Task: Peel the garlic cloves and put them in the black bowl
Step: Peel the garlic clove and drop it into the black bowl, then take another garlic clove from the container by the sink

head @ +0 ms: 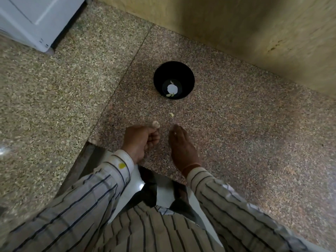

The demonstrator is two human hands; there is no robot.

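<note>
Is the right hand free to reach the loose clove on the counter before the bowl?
Likely yes: the right hand lies just short of the loose clove, only bare counter between them. The left hand holds a second clove aside.

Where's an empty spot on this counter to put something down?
Bare counter lies right of the black bowl, along the wall, and left of it toward the white appliance. Crowded: between the bowl, the left hand and the right hand, where a loose clove lies.
</note>
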